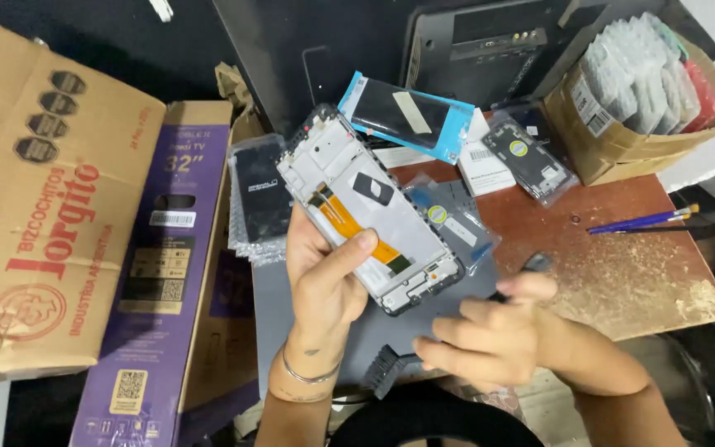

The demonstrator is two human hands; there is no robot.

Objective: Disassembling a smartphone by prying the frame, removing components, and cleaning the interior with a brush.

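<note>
Left hand (324, 277) raised upright from the lower middle, forearm rising almost straight up, wrist ringed by a thin metal bangle with a small dark mark just above it. Thumb stretched out to the right and pressed flat, fingers wrapped round behind, out of sight, grip closed. Right hand (486, 331) lower and to the right, forearm coming in from the lower right corner, wrist bent inward. Fingers curled loosely toward the left, knuckles up, thumb lifted along the top, grip closed round something dark and slim. Hands near each other, not touching. Both forearms bare.
</note>
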